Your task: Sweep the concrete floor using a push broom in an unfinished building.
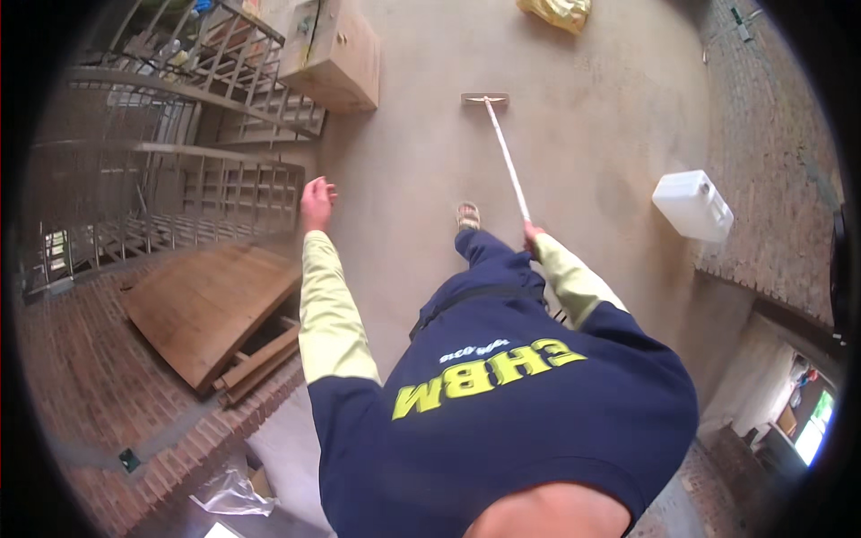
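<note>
The person's right hand (pixel 533 237) is closed around the upper end of a long-handled floor tool (pixel 504 152), whose pale pole slants forward and slightly to the left over the bare floor (pixel 592 117). At the far end of the pole, the wide, flat head (pixel 485 99) rests crosswise on the floor, well ahead of the body; whether it is a broom or a mop is too small to tell. The left hand (pixel 318 203) is held out to the side, partly open with the fingers loosely bent, and has hold of nothing. In the view it appears just beside a slatted frame (pixel 242 184). A sandalled foot (pixel 467 216) steps forward to the left of the pole. To the right, a white plastic jug (pixel 689 204) sits near a brick wall (pixel 780 134). A wooden cabinet (pixel 348 72) stands ahead on the left, a yellow bag (pixel 560 11) lies at the upper edge, and a large brown wooden panel (pixel 211 305) leans at a tilt below the left-hand frame.
</note>
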Motion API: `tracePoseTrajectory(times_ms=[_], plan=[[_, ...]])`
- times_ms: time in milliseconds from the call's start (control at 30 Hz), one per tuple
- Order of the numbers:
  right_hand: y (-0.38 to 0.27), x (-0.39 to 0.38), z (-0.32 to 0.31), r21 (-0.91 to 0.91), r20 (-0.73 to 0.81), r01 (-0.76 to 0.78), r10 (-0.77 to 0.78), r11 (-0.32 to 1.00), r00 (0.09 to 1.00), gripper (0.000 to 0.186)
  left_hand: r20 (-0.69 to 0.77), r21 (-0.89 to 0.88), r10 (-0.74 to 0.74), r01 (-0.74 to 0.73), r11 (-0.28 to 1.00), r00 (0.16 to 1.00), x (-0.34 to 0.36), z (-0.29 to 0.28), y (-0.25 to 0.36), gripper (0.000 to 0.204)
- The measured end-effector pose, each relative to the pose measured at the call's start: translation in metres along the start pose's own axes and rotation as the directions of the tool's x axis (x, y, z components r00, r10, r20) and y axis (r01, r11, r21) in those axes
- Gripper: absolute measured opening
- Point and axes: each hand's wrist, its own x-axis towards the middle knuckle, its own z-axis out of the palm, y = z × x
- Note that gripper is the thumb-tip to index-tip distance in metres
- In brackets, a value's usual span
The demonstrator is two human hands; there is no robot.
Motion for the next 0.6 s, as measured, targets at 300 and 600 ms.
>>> tracePoseTrajectory(times_ms=[300,600], plan=[[-0.291,-0.014,0.141,0.258,0.157,0.065,-0.108,0.964,0.982,0.036,-0.027,0.032,-0.473,0.474,0.88,0.88,-0.007,-0.079,-0.145,0.027],[-0.094,-0.064,0.108,-0.184,-0.213,0.048,-0.087,0.982,0.973,0.046,0.181,0.484,-0.591,0.452,0.749,0.786,-0.062,-0.141,-0.303,0.036]])
